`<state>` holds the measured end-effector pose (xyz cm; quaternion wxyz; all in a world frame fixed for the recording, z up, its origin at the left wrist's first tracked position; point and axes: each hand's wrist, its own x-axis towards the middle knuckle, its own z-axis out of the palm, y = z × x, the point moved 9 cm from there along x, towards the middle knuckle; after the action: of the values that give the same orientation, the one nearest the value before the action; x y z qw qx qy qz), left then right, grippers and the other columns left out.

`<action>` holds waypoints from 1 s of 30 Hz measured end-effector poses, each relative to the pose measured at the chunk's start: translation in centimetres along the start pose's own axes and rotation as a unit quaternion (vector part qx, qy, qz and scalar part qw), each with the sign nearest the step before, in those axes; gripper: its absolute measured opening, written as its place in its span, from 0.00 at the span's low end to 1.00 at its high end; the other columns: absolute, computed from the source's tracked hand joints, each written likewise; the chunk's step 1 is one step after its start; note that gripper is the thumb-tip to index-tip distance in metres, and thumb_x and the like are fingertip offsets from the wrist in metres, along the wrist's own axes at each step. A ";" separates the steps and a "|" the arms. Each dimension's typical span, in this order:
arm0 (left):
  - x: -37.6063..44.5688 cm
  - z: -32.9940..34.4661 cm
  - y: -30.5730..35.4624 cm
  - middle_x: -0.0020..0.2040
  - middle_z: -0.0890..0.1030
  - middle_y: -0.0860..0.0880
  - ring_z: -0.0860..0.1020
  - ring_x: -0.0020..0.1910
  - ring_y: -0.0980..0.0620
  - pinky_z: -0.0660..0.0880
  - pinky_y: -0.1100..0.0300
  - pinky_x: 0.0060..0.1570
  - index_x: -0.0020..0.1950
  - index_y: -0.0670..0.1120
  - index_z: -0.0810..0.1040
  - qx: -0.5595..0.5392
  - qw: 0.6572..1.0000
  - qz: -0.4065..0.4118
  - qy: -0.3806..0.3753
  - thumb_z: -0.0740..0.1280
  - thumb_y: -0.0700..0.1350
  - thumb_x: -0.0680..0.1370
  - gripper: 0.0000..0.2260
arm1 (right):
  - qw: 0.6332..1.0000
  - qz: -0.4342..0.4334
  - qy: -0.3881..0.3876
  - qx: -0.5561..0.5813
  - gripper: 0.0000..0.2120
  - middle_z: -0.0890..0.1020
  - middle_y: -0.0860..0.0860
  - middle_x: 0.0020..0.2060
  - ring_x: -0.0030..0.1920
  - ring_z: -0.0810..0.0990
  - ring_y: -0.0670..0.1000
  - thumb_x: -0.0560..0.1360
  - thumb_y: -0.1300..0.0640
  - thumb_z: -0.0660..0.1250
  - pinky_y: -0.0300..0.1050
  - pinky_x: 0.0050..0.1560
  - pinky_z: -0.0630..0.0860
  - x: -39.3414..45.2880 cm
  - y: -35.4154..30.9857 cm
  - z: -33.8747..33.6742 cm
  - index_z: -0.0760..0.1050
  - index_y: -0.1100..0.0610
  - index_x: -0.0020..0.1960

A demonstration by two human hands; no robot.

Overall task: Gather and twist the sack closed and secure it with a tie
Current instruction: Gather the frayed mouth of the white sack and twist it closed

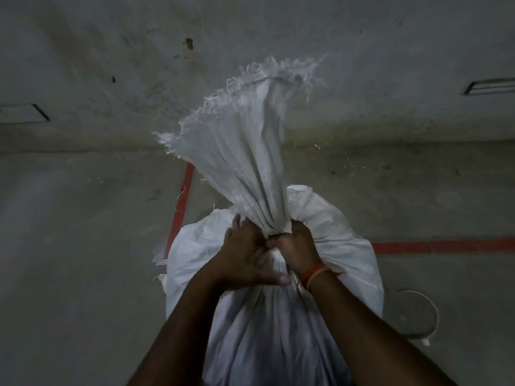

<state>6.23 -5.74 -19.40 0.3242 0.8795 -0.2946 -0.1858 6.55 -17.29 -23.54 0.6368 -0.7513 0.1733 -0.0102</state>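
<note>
With the sack (278, 316) standing on the concrete floor (83, 246), neck gathered, left hand (248, 254) and right hand (298, 246) both clenched around it, tie (274, 235) barely discernible: risk of untwisting should either grip slacken before knotting.

Dim concrete floor (83, 246), red floor lines (446, 245)

one sack (328, 227) (white, woven), two hands (left hand (245, 254), right hand (299, 246)), one bucket (412, 316)

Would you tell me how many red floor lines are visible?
2: one red line runs behind the sack on its left, another extends right; their meeting point is hidden.
</note>
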 end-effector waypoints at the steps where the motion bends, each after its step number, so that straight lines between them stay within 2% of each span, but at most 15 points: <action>1: -0.4 0.8 -0.9 0.81 0.51 0.48 0.41 0.80 0.45 0.42 0.38 0.78 0.79 0.53 0.55 0.083 0.997 -0.006 -0.008 0.71 0.76 0.58 0.56 | 1.000 0.017 -0.004 0.018 0.18 0.87 0.52 0.39 0.45 0.85 0.55 0.53 0.58 0.73 0.58 0.51 0.81 0.1 0.4 0.3 0.85 0.56 0.43; 2: -0.6 1.7 -1.5 0.82 0.44 0.48 0.36 0.80 0.43 0.39 0.36 0.77 0.80 0.53 0.48 0.126 0.992 -0.016 -0.013 0.67 0.80 0.54 0.63 | 0.999 0.025 -0.005 0.038 0.18 0.87 0.53 0.38 0.45 0.85 0.56 0.51 0.60 0.73 0.59 0.51 0.81 0.1 0.6 0.6 0.85 0.56 0.42; 4: -0.7 3.4 -1.8 0.81 0.35 0.44 0.30 0.78 0.41 0.38 0.38 0.77 0.81 0.47 0.39 0.146 0.988 -0.046 -0.002 0.61 0.84 0.49 0.72 | 0.995 0.038 0.009 0.088 0.18 0.87 0.56 0.38 0.44 0.85 0.59 0.51 0.62 0.73 0.61 0.51 0.81 0.0 1.1 0.7 0.84 0.58 0.41; 6: 0.0 4.5 -1.7 0.78 0.33 0.45 0.31 0.78 0.41 0.38 0.43 0.78 0.81 0.42 0.40 0.135 0.988 -0.062 0.051 0.59 0.84 0.49 0.73 | 0.989 0.055 0.025 0.138 0.13 0.86 0.59 0.38 0.46 0.85 0.62 0.54 0.66 0.73 0.62 0.54 0.81 -0.1 1.6 0.5 0.84 0.58 0.39; 8: 0.3 4.2 -1.1 0.79 0.40 0.48 0.37 0.80 0.44 0.43 0.48 0.79 0.80 0.41 0.41 0.120 0.981 -0.059 0.141 0.62 0.78 0.57 0.64 | 0.980 0.076 0.027 0.183 0.12 0.86 0.59 0.40 0.47 0.85 0.62 0.57 0.67 0.74 0.62 0.56 0.80 -0.3 2.0 0.4 0.84 0.58 0.39; 10: 0.3 3.8 -0.6 0.81 0.48 0.46 0.42 0.81 0.45 0.47 0.49 0.79 0.80 0.41 0.44 0.120 0.972 -0.061 0.194 0.61 0.73 0.62 0.57 | 0.974 0.088 0.017 0.207 0.20 0.87 0.60 0.45 0.50 0.85 0.62 0.54 0.61 0.75 0.63 0.58 0.79 -0.2 2.3 0.8 0.84 0.60 0.46; 12: 0.3 3.4 -0.4 0.81 0.55 0.43 0.48 0.81 0.44 0.52 0.45 0.79 0.80 0.40 0.51 0.115 0.966 -0.068 0.220 0.60 0.71 0.64 0.54 | 0.975 0.084 0.013 0.203 0.27 0.86 0.60 0.49 0.53 0.85 0.60 0.52 0.56 0.76 0.62 0.60 0.78 0.3 2.3 1.1 0.83 0.60 0.51; 14: 0.2 3.1 -0.3 0.79 0.61 0.41 0.53 0.80 0.42 0.57 0.41 0.77 0.78 0.38 0.57 0.100 0.961 -0.075 0.245 0.62 0.71 0.63 0.53 | 0.977 0.089 0.003 0.193 0.30 0.86 0.58 0.51 0.54 0.85 0.59 0.53 0.52 0.78 0.61 0.62 0.77 0.7 2.3 1.4 0.83 0.60 0.53; 18: -0.4 2.8 -0.7 0.73 0.71 0.40 0.65 0.76 0.42 0.64 0.42 0.73 0.74 0.39 0.64 0.078 0.941 -0.085 0.319 0.65 0.70 0.63 0.49 | 0.983 0.083 -0.020 0.162 0.37 0.86 0.55 0.52 0.55 0.84 0.56 0.50 0.42 0.82 0.58 0.64 0.77 0.6 1.6 1.6 0.82 0.57 0.55; 20: -0.4 2.3 -0.7 0.69 0.75 0.43 0.71 0.72 0.45 0.67 0.45 0.71 0.71 0.42 0.69 0.068 0.930 -0.099 0.347 0.66 0.68 0.65 0.43 | 0.987 0.055 -0.026 0.150 0.34 0.85 0.56 0.54 0.57 0.84 0.55 0.54 0.47 0.81 0.54 0.64 0.76 0.1 0.2 1.2 0.81 0.59 0.57; 22: -0.6 1.7 -0.8 0.61 0.79 0.45 0.76 0.64 0.46 0.68 0.53 0.66 0.65 0.47 0.69 0.049 0.914 -0.110 0.386 0.66 0.63 0.66 0.32 | 0.989 0.037 -0.037 0.138 0.27 0.85 0.57 0.55 0.57 0.83 0.53 0.62 0.55 0.79 0.48 0.64 0.76 -0.2 -0.2 1.0 0.80 0.62 0.59; 24: -0.4 1.3 -1.4 0.55 0.79 0.46 0.77 0.59 0.45 0.65 0.55 0.58 0.58 0.50 0.67 0.031 0.909 -0.131 0.394 0.66 0.57 0.67 0.23 | 0.993 0.011 -0.037 0.109 0.25 0.84 0.54 0.56 0.58 0.82 0.50 0.65 0.57 0.78 0.46 0.65 0.76 -1.0 -0.6 0.5 0.79 0.61 0.61; 26: 0.2 1.5 -2.4 0.52 0.77 0.48 0.76 0.57 0.45 0.65 0.55 0.58 0.54 0.49 0.69 -0.001 0.915 -0.148 0.375 0.72 0.51 0.67 0.20 | 0.998 -0.014 -0.024 0.063 0.30 0.84 0.52 0.56 0.59 0.82 0.48 0.62 0.49 0.77 0.49 0.66 0.75 -1.4 -0.9 0.1 0.79 0.58 0.61; 28: 0.4 1.5 -2.8 0.53 0.76 0.49 0.74 0.58 0.47 0.68 0.51 0.60 0.55 0.50 0.70 -0.046 0.920 -0.146 0.362 0.73 0.49 0.67 0.20 | 0.998 -0.037 -0.037 0.022 0.30 0.84 0.50 0.57 0.60 0.81 0.47 0.63 0.46 0.76 0.51 0.66 0.75 -1.6 -1.5 -0.2 0.79 0.56 0.62; 30: 0.6 1.5 -2.8 0.57 0.76 0.49 0.73 0.61 0.47 0.66 0.50 0.63 0.60 0.49 0.72 -0.067 0.923 -0.141 0.353 0.71 0.51 0.69 0.21 | 0.997 -0.069 -0.038 -0.018 0.27 0.84 0.48 0.57 0.61 0.81 0.45 0.66 0.49 0.76 0.50 0.66 0.75 -1.6 -2.2 -0.7 0.78 0.54 0.63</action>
<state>7.03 -5.04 -22.44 0.4360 0.8967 -0.0212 0.0737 5.40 -17.18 -20.97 0.6272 -0.7725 0.0968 -0.0226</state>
